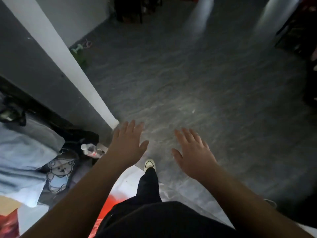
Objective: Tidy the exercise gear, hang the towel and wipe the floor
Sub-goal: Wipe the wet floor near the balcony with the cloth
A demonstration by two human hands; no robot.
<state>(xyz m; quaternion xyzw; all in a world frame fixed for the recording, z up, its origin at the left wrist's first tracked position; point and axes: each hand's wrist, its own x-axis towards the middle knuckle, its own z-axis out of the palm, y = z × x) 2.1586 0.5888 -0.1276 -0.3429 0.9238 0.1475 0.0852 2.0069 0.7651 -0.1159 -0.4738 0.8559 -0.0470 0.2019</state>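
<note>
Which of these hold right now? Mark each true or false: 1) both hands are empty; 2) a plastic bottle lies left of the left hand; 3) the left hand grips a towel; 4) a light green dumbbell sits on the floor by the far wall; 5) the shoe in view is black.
1) True: the left hand and the right hand are spread open, holding nothing.
2) True: the plastic bottle lies on its side left of the left hand.
3) False: the left hand holds nothing, and no towel is in either hand.
4) True: the light green dumbbell rests on the floor near the wall, blurred.
5) False: the shoe is white with dark trim.
</note>
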